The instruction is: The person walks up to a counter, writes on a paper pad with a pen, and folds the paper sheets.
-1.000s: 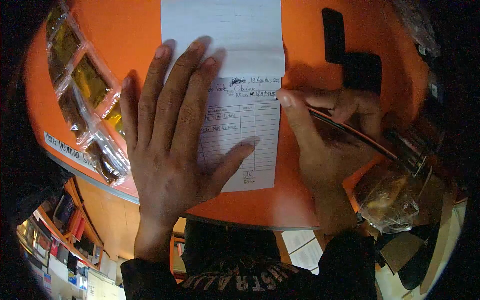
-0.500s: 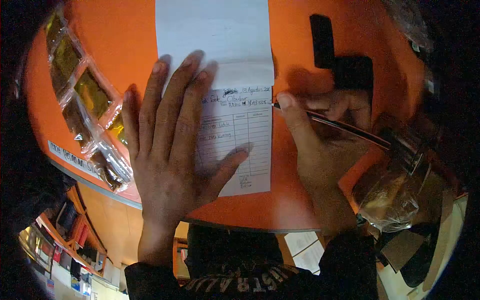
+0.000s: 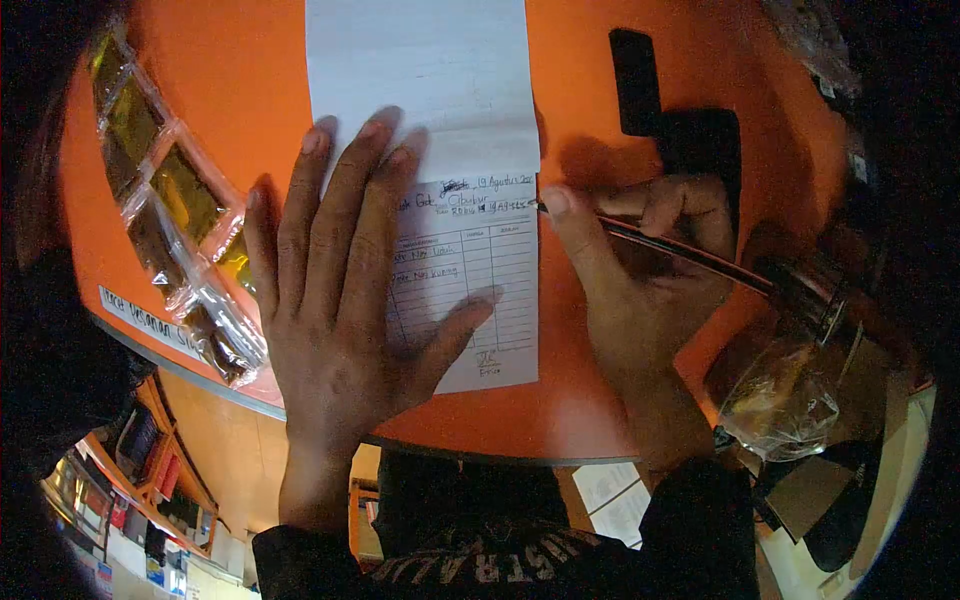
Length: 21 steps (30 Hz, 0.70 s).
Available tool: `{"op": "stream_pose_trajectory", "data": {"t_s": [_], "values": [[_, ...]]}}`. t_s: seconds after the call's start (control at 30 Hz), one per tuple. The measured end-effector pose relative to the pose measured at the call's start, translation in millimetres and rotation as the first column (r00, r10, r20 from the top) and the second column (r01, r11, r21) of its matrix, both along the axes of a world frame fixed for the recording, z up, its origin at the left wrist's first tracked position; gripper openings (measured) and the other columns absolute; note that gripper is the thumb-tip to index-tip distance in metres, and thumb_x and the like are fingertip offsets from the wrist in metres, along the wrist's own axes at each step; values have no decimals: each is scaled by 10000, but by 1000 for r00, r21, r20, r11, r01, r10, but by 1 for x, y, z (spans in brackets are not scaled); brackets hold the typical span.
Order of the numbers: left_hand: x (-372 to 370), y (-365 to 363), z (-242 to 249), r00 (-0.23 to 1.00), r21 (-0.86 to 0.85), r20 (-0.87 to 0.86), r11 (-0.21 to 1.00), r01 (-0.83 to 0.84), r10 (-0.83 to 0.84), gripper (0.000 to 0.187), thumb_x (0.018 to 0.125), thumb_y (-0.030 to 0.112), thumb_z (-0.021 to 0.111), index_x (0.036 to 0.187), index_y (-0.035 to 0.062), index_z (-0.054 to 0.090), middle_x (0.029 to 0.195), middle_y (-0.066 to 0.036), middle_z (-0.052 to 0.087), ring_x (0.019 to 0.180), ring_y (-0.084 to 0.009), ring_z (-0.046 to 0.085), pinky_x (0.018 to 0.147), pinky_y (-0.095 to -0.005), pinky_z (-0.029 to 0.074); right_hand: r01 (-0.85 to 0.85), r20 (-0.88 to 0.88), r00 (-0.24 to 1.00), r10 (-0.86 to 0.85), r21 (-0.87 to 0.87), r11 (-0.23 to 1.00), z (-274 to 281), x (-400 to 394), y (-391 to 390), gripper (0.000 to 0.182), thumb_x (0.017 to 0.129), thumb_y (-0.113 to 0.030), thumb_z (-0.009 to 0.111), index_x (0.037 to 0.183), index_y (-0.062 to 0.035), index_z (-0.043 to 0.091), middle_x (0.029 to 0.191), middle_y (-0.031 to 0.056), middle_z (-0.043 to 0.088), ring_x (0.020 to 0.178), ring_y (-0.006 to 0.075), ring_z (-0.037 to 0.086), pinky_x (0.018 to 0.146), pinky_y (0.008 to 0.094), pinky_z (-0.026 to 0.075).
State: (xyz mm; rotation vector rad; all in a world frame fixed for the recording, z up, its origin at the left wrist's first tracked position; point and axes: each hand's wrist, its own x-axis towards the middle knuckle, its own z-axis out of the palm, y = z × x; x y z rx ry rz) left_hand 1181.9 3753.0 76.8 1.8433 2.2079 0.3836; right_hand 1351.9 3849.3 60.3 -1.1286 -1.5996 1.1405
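Observation:
My left hand [image 3: 345, 285] lies flat with fingers spread across the left side of a receipt pad [image 3: 485, 310]. The pad's form has ruled columns, handwritten lines and a date near its top, with one word scribbled out. Its upper sheet [image 3: 420, 70] is folded back away from me. My right hand [image 3: 645, 265] grips a dark pen [image 3: 690, 257] at the pad's right side. The pen's tip is at the right end of a handwritten line below the date.
Flat clear packets with yellow and brown contents [image 3: 185, 190] run along the orange table's left side, near a handwritten label strip [image 3: 150, 322]. A black phone-like object [image 3: 637, 80] and another dark object [image 3: 708, 135] lie beyond my right hand. A crumpled clear plastic bag [image 3: 785, 405] is at right.
The pad, pen and right hand appear slightly further left, along with the black objects, as the view shifts a little. My left hand stays flat on the pad, and the pen stays gripped.

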Motion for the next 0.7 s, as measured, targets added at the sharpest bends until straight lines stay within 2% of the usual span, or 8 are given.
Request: {"op": "stream_pose_trajectory", "data": {"t_s": [0.17,0.23,0.37,0.43,0.53,0.7], "values": [[-1,0,0,1000,-14,-7,1000,8,-8,945,732,572,754,1476,91,426,1544,-110,420,1465,-353,316,1188,-571,173,-21,-17,1000,22,15,1000,-2,1,1,437,756,84,820,890,-85,441,786,90,679,728,114,672,637,238,558],[0,0,0,1000,1,3,1000,9,-9,949,738,583,745,1480,88,420,1546,-113,417,1466,-354,314,1188,-573,171,-85,93,993,75,104,991,0,3,2,437,759,87,817,891,-86,438,785,89,679,735,112,673,629,234,554],[-1,-1,-1,1000,3,4,1000,14,-14,951,742,590,740,1481,86,416,1546,-115,416,1467,-354,312,1189,-574,166,-65,76,995,59,85,994,-2,3,0,442,756,90,818,894,-84,435,783,87,678,732,109,670,627,231,551],[-1,-1,1,1000,-9,5,1000,10,-10,951,742,587,742,1481,85,414,1547,-113,415,1468,-352,311,1190,-571,164,-24,-11,1000,24,22,999,-5,1,-2,440,759,102,808,897,-80,432,788,96,677,723,101,665,625,229,548],[0,0,1,1000,-9,3,1000,3,-3,949,736,584,747,1475,85,422,1546,-109,416,1468,-349,310,1191,-571,162,-91,59,995,86,85,992,1,2,0,436,763,120,792,904,-74,428,799,114,681,727,109,671,640,233,561],[1,1,0,1000,-20,-14,1000,-5,5,955,724,606,741,1469,94,435,1542,-101,421,1468,-344,311,1192,-570,169,-67,30,997,65,64,996,-1,2,0,427,771,138,771,912,-67,424,802,126,681,733,114,677,663,238,573]]}}
